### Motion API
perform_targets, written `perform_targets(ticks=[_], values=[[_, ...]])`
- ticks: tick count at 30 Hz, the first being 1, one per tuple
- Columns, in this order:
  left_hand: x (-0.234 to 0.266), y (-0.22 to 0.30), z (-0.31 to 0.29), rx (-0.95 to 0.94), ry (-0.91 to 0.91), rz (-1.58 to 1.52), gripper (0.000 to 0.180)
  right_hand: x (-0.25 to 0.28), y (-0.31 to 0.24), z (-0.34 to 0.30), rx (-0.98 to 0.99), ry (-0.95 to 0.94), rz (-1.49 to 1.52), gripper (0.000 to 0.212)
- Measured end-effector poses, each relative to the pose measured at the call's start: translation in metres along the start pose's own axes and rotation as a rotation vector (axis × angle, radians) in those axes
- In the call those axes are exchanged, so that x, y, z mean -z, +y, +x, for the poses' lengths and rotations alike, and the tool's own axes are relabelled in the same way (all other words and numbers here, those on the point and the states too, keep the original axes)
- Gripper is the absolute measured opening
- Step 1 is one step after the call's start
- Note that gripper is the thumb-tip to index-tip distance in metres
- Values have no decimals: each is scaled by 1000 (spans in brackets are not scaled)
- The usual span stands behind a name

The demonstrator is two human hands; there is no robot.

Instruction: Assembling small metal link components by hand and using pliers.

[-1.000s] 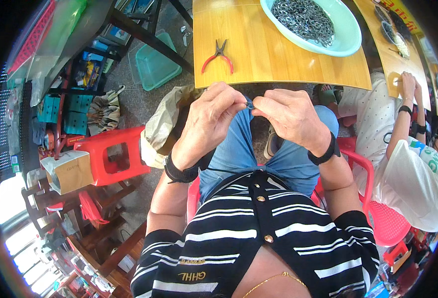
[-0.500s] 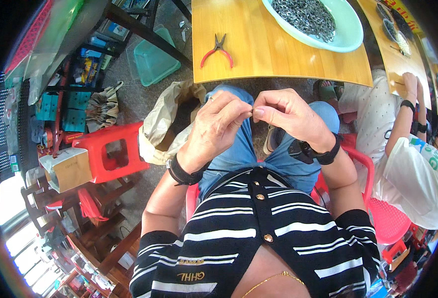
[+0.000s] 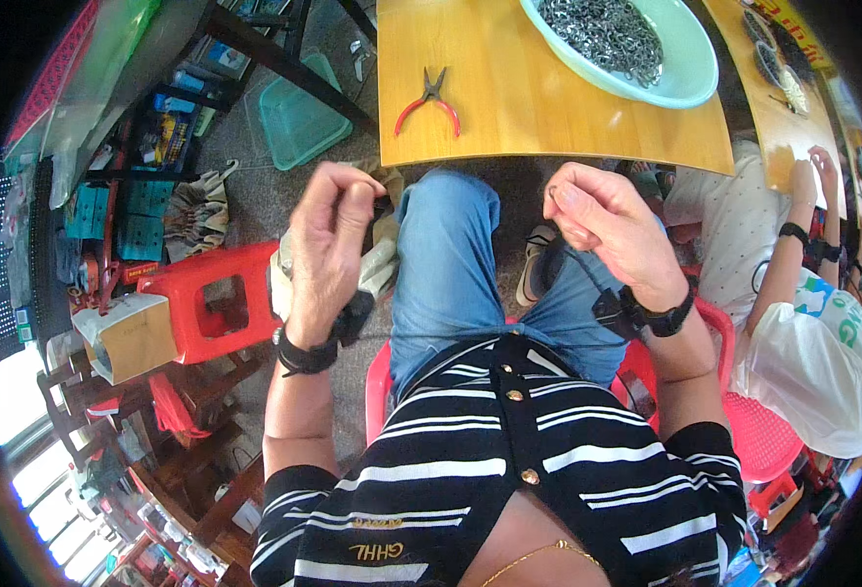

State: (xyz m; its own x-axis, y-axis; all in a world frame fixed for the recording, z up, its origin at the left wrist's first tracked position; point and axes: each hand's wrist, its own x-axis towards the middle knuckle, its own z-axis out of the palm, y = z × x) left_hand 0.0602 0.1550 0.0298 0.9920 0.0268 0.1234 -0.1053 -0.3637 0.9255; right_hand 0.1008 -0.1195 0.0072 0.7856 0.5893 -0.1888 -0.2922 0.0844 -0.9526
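Observation:
My left hand (image 3: 328, 240) is closed in a pinch beside my left knee, above a pale cloth sack (image 3: 384, 249). Whether anything sits between its fingertips is too small to make out. Over my right thigh, my right hand (image 3: 602, 220) is also closed, thumb against curled fingers. A tiny dark piece (image 3: 552, 194) shows at its fingertips; its kind cannot be read. Pliers with red handles (image 3: 429, 103) lie spread on the wooden table (image 3: 489, 108) ahead. To their right, a pale green basin (image 3: 680, 93) holds many small dark metal links (image 3: 602, 39).
Left of me stand a red plastic stool (image 3: 181, 342), a cardboard box (image 3: 132, 342) and a clear green bin (image 3: 304, 127) on the floor. At right, a person in white (image 3: 807, 362) sits with hands at another table (image 3: 783, 108).
My hands, fingertips together before, have parted: the left has moved left over the sack, the right slightly right. The other person's hands have shifted a little.

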Motion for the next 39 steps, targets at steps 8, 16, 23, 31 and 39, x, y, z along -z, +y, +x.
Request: perform_targets(ticks=[8,16,23,31,39], values=[[-35,-19,-8,306,-125,-641,19,-6,7,18,-29,-17,550,26],[-49,-17,1,364,-71,-858,16,-5,8,20,38,21,683,40],[-62,-17,-2,386,-108,-865,17,-5,14,19,90,38,566,47],[-87,-12,3,446,-136,-761,16,-9,16,23,183,131,412,36],[-112,-24,9,441,-297,-683,29,-9,25,40,228,189,575,24]])
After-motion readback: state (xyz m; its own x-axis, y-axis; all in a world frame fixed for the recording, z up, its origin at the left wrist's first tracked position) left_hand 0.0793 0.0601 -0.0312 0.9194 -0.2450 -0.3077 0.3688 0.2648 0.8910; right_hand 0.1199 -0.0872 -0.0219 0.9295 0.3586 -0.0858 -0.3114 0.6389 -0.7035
